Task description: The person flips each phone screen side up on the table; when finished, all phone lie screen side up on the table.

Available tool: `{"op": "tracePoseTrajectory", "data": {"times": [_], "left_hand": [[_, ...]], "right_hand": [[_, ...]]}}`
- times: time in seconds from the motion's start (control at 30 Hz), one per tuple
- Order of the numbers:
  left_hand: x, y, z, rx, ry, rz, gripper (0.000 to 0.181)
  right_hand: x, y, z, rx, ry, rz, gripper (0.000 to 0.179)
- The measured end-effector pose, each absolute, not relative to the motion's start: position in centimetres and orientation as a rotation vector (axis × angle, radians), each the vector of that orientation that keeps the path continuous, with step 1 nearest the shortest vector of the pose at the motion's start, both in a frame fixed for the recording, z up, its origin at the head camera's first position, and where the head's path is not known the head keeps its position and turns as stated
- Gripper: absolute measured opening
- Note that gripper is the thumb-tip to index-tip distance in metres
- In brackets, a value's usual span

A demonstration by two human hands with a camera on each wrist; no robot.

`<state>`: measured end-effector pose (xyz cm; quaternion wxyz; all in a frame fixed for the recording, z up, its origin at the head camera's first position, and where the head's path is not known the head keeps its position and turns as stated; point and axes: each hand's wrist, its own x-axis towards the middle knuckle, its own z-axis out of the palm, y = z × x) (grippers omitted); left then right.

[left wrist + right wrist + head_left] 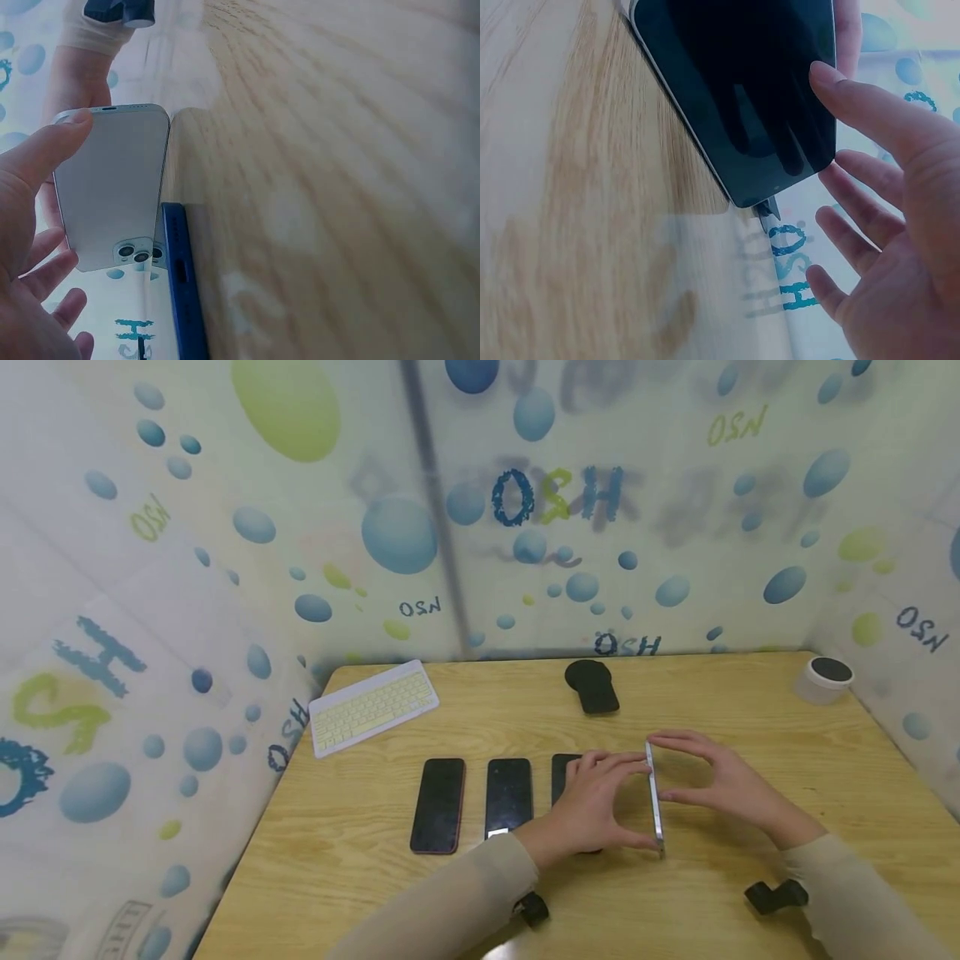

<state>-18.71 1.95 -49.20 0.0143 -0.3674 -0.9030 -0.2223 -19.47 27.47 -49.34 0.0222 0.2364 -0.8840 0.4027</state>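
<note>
A pale silver smartphone (655, 797) stands on its long edge on the table, its screen turned to the right. My left hand (588, 806) spans it lengthwise, thumb at the near end and fingers toward the far end. My right hand (716, 781) pinches it from the other side, the index finger at the far top corner and the thumb by the upper edge. The left wrist view shows its plain back with camera lenses (141, 256); the dark screen (772, 112) fills the right wrist view. Partly under my left hand lies a blue-edged phone (184, 277).
Two more dark phones, the left one (438, 806) and the middle one (509, 793), lie screen up in a row. Behind them are a white keyboard (375, 706), a black flat object with a round end (596, 689) and a white dark-topped container (823, 681). Patterned curtains surround the table.
</note>
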Motion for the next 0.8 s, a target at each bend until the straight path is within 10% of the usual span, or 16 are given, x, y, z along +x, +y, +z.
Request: {"op": "tracePoseTrajectory", "data": {"times": [0.8], "left_hand": [[-19.0, 0.4, -49.9, -1.108, -2.81, -0.785, 0.096]], "right_hand": [[-20.0, 28.4, -51.2, 0.676, -2.923, 1.126, 0.074]]}}
